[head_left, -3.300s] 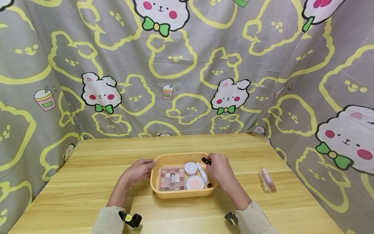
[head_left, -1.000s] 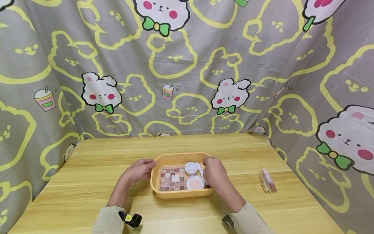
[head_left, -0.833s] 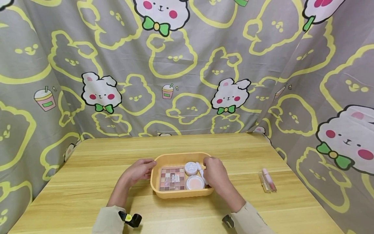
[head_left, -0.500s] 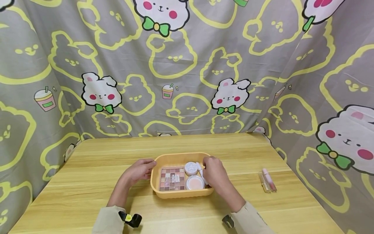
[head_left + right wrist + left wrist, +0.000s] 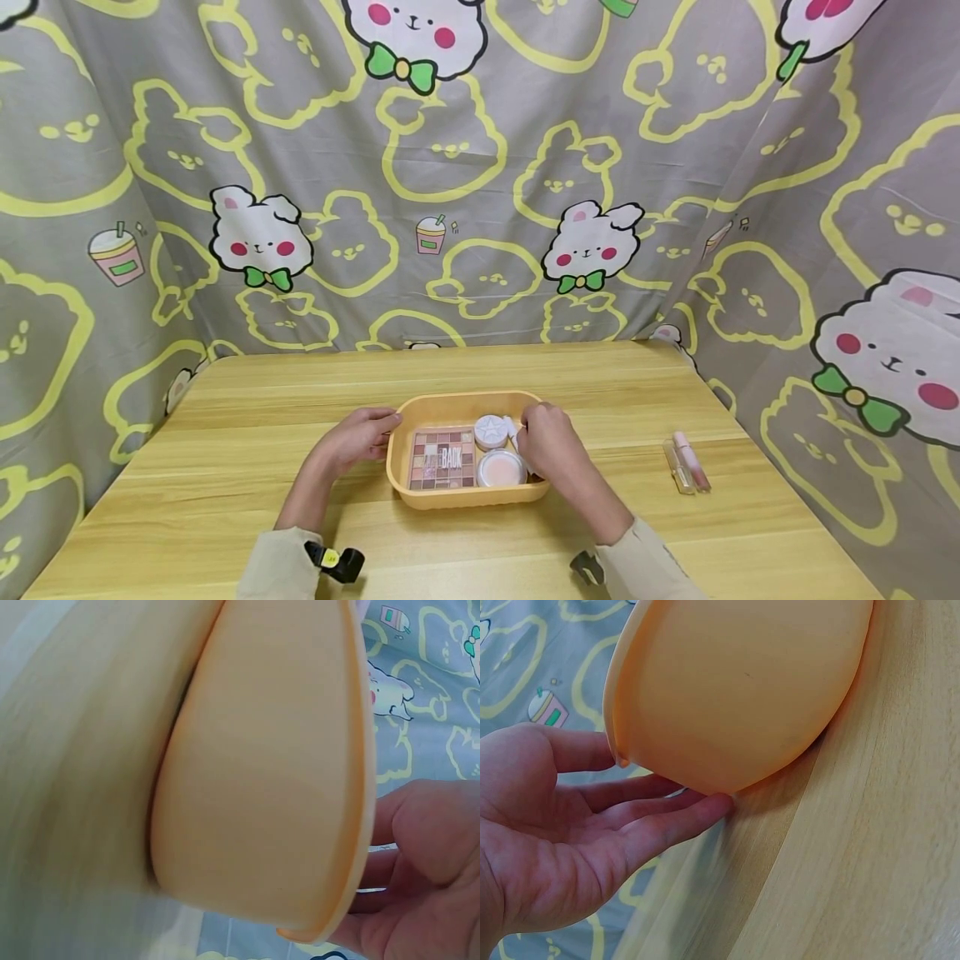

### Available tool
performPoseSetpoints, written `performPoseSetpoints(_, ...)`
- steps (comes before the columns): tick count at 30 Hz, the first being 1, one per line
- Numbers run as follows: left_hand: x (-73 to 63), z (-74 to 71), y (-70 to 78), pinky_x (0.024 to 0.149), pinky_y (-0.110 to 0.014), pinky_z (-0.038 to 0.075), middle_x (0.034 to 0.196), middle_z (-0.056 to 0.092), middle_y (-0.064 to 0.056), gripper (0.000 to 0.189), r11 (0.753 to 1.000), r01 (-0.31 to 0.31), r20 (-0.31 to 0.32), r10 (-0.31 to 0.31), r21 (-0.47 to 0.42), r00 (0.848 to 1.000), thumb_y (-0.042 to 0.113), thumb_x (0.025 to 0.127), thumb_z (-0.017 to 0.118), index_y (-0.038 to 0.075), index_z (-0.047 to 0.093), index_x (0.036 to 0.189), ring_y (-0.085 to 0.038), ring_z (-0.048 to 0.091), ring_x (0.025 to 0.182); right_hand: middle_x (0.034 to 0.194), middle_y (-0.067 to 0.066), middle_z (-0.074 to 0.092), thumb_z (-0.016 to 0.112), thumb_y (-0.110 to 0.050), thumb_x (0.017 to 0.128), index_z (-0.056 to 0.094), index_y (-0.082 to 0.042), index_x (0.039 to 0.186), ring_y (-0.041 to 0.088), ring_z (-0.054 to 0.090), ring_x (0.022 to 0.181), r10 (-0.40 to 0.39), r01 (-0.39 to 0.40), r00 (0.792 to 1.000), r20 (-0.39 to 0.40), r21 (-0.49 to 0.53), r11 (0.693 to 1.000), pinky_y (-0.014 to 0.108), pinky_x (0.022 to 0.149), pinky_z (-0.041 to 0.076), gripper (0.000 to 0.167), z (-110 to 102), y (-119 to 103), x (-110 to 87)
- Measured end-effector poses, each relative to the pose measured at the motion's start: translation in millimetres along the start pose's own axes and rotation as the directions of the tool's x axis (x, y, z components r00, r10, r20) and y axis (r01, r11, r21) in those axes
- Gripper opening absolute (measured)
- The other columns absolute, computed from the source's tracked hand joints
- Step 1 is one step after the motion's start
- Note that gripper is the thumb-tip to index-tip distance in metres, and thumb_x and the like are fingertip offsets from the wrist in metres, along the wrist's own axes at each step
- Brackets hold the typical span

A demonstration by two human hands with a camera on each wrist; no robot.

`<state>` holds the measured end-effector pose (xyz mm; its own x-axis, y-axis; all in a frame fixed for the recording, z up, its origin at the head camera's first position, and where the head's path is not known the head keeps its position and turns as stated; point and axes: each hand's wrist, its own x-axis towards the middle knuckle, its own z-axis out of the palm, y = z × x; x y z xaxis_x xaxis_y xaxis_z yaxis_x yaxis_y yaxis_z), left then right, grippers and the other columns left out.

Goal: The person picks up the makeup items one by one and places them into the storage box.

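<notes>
Palette [image 5: 429, 473] lettered "BACK" lies in orange tray [image 5: 472, 499].

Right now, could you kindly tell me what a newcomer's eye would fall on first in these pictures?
Most likely the grey curtain, with its white rabbits and yellow outlines, behind the wooden table. Next might come the orange tray near the table's middle, with a makeup palette inside, the left hand gripping its left end and the right hand at its right end.
</notes>
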<state>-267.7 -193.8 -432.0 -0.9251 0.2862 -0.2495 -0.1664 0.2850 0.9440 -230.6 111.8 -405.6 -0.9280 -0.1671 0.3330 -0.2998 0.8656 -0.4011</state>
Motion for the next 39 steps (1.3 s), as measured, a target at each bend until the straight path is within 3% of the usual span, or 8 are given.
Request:
performPoseSetpoints(2, 0.0, 0.0, 0.1, 0.099, -0.044, 0.057, 0.137, 0.058, -0.028, 0.057, 1.0, 0.001, 0.0, -0.001, 0.0, 1.0, 0.023, 0.108, 0.045, -0.014, 0.034, 0.15, -0.031, 0.062, 0.121, 0.057, -0.002, 0.035, 0.06, 0.011, 0.076, 0.047, -0.008, 0.057, 0.013, 0.034, 0.055, 0.008, -0.008, 0.999, 0.033, 0.002, 1.0, 0.023, 0.047, 0.027, 0.03, -1.5, -0.3, -0.3)
performPoseSetpoints(4, -0.1, -0.1, 0.2, 0.099, -0.045, 0.056, 0.138, 0.058, -0.028, 0.057, 1.0, 0.001, 0.001, -0.001, -0.001, 1.0, 0.023, 0.108, 0.045, -0.014, 0.034, 0.15, -0.032, 0.062, 0.121, 0.057, -0.002, 0.033, 0.059, 0.013, 0.075, 0.045, -0.01, 0.057, 0.013, 0.033, 0.055, 0.03, -0.03, 0.997, 0.077, 0.0, 1.0, 0.023, 0.047, 0.026, 0.032, -3.1, -1.1, -0.6)
performPoseSetpoints(9, -0.4, -0.4, -0.2, 0.099, -0.045, 0.056, 0.139, 0.057, -0.028, 0.058, 1.0, 0.002, 0.006, -0.002, 0.003, 1.0, 0.024, 0.108, 0.046, -0.015, 0.032, 0.15, -0.033, 0.062, 0.122, 0.063, 0.003, 0.05, 0.06, 0.016, 0.074, 0.056, -0.008, 0.064, 0.017, 0.046, 0.061, 0.057, -0.055, 0.988, 0.146, -0.018, 0.998, 0.025, 0.05, 0.038, 0.025, -2.5, -2.4, -1.2)
performPoseSetpoints(21, -1.2, -0.1, 1.3, 0.097, -0.045, 0.057, 0.137, 0.058, -0.027, 0.059, 1.0, -0.005, 0.014, 0.005, 0.013, 1.0, 0.025, 0.108, 0.046, -0.014, 0.033, 0.151, -0.031, 0.063, 0.119, 0.076, 0.008, 0.057, 0.061, 0.016, 0.071, 0.064, -0.003, 0.073, 0.02, 0.053, 0.067, 0.037, -0.032, 0.987, 0.154, -0.039, 0.999, 0.031, 0.056, 0.048, 0.019, 3.0, -2.4, -4.3)
performPoseSetpoints(35, -1.0, -0.5, 0.7, 0.097, -0.044, 0.057, 0.137, 0.058, -0.027, 0.059, 1.0, -0.004, 0.019, 0.004, 0.021, 1.0, 0.026, 0.108, 0.046, -0.013, 0.033, 0.151, -0.028, 0.063, 0.117, 0.071, 0.005, 0.05, 0.06, 0.017, 0.066, 0.056, -0.009, 0.061, 0.018, 0.046, 0.064, 0.009, 0.0, 0.986, 0.168, -0.048, 0.999, 0.026, 0.05, 0.037, 0.027, 2.9, -2.6, -6.9)
performPoseSetpoints(39, -1.1, -0.3, 0.8, 0.098, -0.044, 0.057, 0.137, 0.058, -0.027, 0.059, 1.0, -0.005, 0.017, 0.004, 0.021, 1.0, 0.025, 0.108, 0.046, -0.014, 0.033, 0.151, -0.029, 0.063, 0.118, 0.07, 0.005, 0.051, 0.061, 0.017, 0.067, 0.056, -0.009, 0.06, 0.018, 0.048, 0.063, 0.011, 0.0, 0.985, 0.17, -0.061, 0.998, 0.027, 0.051, 0.039, 0.027, 3.2, -3.1, -6.5)
